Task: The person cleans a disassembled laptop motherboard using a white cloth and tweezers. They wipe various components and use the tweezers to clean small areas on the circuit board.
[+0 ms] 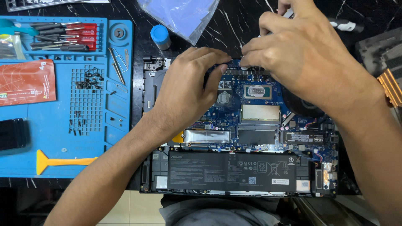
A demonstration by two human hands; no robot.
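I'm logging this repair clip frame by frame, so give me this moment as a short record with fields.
Setting: opened laptop on a dark marbled table
Left hand: fingertips on the board's upper edge
Right hand: pinching at the same edge; what it holds is hidden
Battery: black, nearest the person
Left side: blue mat with screwdrivers, loose screws, orange pry tool

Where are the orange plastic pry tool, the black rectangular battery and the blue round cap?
orange plastic pry tool [63, 161], head view, flat handle.
black rectangular battery [232, 171], head view, label face.
blue round cap [160, 35], head view, top.

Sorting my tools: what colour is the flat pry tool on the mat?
Orange; the pry tool lies on the blue mat, clearest in the head view.
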